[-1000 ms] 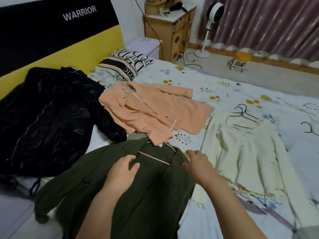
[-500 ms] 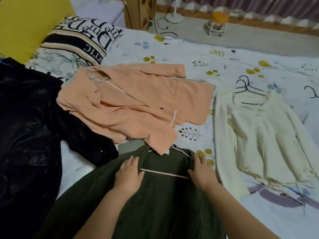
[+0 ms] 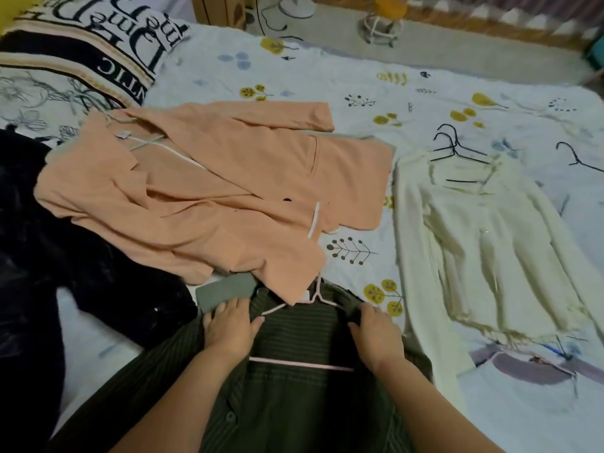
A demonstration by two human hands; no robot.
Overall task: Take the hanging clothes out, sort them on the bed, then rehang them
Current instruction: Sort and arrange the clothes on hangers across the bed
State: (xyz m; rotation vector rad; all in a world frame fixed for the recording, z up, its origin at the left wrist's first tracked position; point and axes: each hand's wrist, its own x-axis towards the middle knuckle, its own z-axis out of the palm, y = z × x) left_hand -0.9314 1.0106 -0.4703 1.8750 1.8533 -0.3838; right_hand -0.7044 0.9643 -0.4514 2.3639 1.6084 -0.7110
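A dark green striped garment (image 3: 294, 407) lies at the near edge of the bed with a pink hanger (image 3: 302, 364) inside its neck. The hanger's hook pokes out under the hem of a peach jacket (image 3: 212, 191). My left hand (image 3: 230, 328) rests flat on the green garment's left shoulder. My right hand (image 3: 376, 335) pinches a bunched fold at its right shoulder. A cream top (image 3: 474, 243) lies spread to the right, with black hangers (image 3: 457, 152) at its neck. A black jacket (image 3: 49, 256) covers the left side.
The bed sheet (image 3: 359, 103) is white with a floral print. A lettered pillow (image 3: 98, 50) sits at the far left. Another black hanger (image 3: 578, 158) lies at the right edge. Beyond the bed are a fan base (image 3: 294, 8) and a small stool (image 3: 380, 21) on the floor.
Both hands have slid up from the green garment's chest to its shoulders, either side of the pink hanger. The view has tilted down and closer to the bed.
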